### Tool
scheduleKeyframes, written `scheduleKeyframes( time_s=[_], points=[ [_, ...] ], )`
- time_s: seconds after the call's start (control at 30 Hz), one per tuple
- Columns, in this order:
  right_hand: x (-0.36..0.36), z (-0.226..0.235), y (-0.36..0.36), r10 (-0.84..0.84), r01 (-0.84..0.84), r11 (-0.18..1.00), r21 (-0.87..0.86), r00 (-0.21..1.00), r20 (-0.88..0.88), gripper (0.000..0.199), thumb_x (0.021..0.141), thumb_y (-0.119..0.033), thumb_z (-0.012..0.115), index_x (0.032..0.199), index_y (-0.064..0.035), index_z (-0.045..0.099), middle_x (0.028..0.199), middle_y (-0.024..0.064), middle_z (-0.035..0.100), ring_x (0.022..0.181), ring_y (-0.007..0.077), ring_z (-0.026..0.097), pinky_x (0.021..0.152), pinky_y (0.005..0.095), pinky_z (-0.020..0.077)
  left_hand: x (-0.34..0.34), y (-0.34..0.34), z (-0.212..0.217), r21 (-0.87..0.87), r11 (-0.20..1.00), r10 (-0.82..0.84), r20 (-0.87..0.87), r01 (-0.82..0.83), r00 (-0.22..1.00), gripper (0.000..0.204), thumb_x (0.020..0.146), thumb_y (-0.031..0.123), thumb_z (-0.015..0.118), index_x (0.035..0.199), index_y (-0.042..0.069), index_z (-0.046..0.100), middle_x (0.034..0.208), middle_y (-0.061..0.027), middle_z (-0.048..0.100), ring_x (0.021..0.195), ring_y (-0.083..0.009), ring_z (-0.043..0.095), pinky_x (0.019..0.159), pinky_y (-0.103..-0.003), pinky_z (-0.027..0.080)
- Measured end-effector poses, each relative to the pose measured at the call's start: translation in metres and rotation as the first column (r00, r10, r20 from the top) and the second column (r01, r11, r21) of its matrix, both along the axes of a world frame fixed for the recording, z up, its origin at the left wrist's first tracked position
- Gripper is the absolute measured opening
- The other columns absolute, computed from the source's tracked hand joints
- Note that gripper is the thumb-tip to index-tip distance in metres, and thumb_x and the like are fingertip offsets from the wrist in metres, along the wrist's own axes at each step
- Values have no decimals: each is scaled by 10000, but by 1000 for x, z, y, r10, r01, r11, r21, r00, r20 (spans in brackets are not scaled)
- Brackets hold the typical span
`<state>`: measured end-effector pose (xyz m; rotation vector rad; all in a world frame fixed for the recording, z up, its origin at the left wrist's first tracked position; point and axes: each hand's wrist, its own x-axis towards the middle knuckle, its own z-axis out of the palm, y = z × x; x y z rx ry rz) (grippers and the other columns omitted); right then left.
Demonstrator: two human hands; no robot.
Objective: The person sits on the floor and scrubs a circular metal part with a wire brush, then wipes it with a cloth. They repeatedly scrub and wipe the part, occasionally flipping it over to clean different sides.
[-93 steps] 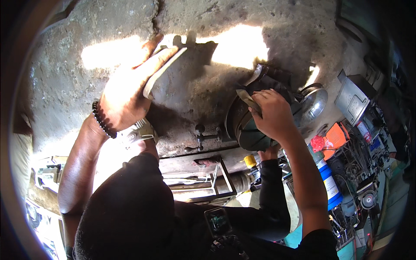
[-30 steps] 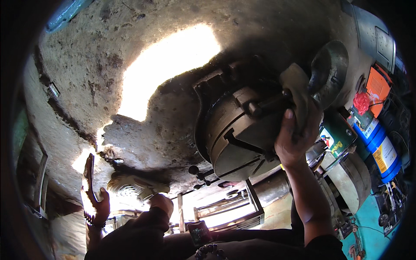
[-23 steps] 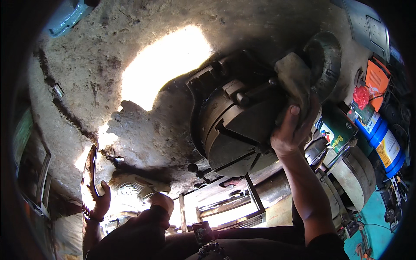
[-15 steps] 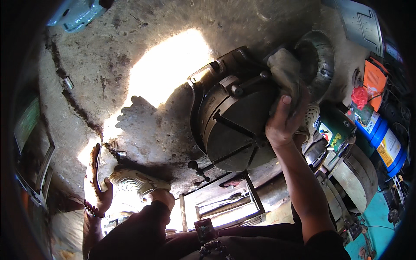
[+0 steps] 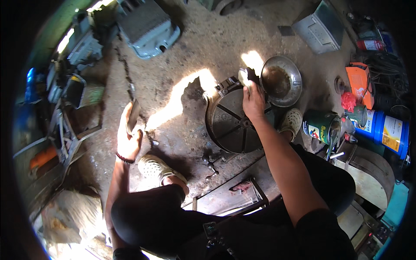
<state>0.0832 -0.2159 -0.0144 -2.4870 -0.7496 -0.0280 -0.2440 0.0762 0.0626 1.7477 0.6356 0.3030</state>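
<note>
A round dark metal rotary table with radial slots lies on the floor in front of me. My right hand is closed around a greyish rag at the table's far right rim. Off to the left, my left hand is held above the floor, its fingers along a thin, flat, dark plate. I cannot tell exactly what kind of plate it is. A handle with ball knobs shows at the rotary table's near left side.
A metal pan with brown contents sits right of the rotary table. A blue-grey machine housing and a metal box are farther back. Buckets and an orange unit line the right. Metal frames stand left.
The view has shifted, showing more floor and objects at the back. My right hand and rag have moved to the rotary table's far rim. My left hand still has the flat plate.
</note>
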Motion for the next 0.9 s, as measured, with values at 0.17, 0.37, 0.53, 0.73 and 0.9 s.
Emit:
scheduleKeyframes(
  time_s=[0.17,0.37,0.53,0.73,0.9],
  points=[
    [2,72,-43,-165,159,986,-43,948,-274,388,1007,-301,543,1245,2,586,1117,306,662,1075,488,614,909,539,488,8,46,107,447,891,61,47,-76,997,699,849,-69,608,1508,51,408,1435,-147,538,1241,-249,568,1064,-349,446],
    [0,41,-153,-334,509,788,346,826,-454,398,1003,-298,557,1203,43,608,1102,308,669,1058,485,622,864,509,487,22,61,217,209,972,98,70,-111,993,493,933,5,638,1401,14,485,1247,-114,639,1120,-202,632,963,-323,525],
    [-58,74,-179,-223,630,646,432,696,-682,387,990,-301,576,1163,42,628,1040,284,673,982,449,636,817,494,476,50,-33,281,-60,984,179,350,-168,920,228,938,83,666,1132,3,576,1087,-116,684,1007,-219,685,906,-366,580],
    [-57,104,-188,-303,457,829,323,851,-428,342,992,-273,542,1139,15,652,1041,281,670,988,413,647,855,465,493,74,-202,305,-313,946,235,470,-88,851,250,917,49,642,1137,-62,597,1091,-129,655,1001,-243,666,968,-440,577],
    [-73,123,-176,-303,373,886,275,915,-266,388,967,-286,561,1214,8,615,1223,315,626,1129,433,620,968,484,476,43,-253,331,-146,989,94,420,-35,903,232,925,24,619,1124,-90,590,1121,-156,645,1036,-263,660,990,-438,565]
  ],
)
